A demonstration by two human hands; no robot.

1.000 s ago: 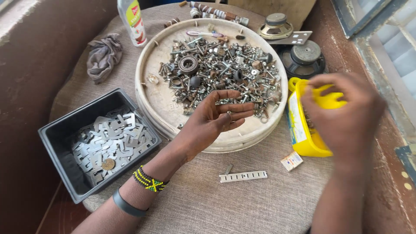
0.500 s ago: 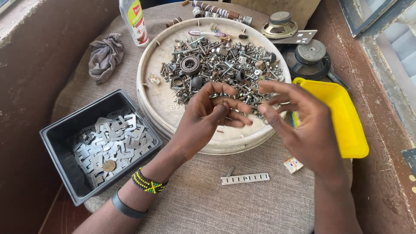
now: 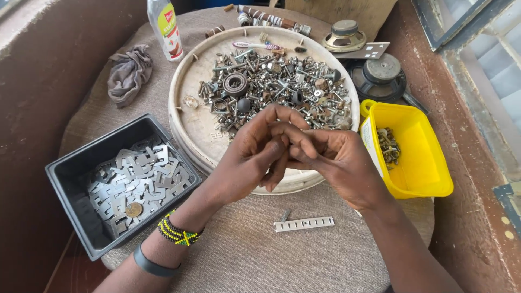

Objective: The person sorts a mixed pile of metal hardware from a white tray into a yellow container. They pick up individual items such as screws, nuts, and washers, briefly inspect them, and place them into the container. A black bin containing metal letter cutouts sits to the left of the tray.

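Head view: I take the round cream tray (image 3: pixel 187 116) as landmark for every position below. It carries a dense heap of mixed screws, nuts and bearings (image 3: pixel 274 89) toward its far side, which leaves its near floor bare.

My left hand (image 3: pixel 247 157) and right hand (image 3: pixel 339 160) meet over the tray's near rim, fingertips touching. The fingers of both are drawn together as if around something small. I cannot tell what sits between them, or whether anything does, because the fingers cover that spot. Holding the hands over the tray would let a dropped part land inside it, by my judgement.

Right of the tray, touching its rim, stands a yellow bin (image 3: pixel 420 163) with a few fasteners (image 3: pixel 388 146) inside, within short reach of the right hand. Left of the tray and nearer me sits a black bin (image 3: pixel 70 179) of flat metal stampings (image 3: pixel 135 179). Just near of the tray, on the cloth cover, lies a slotted metal strip (image 3: pixel 304 223). Beyond the tray's left side are a grey rag (image 3: pixel 127 73) and a bottle (image 3: pixel 165 27).
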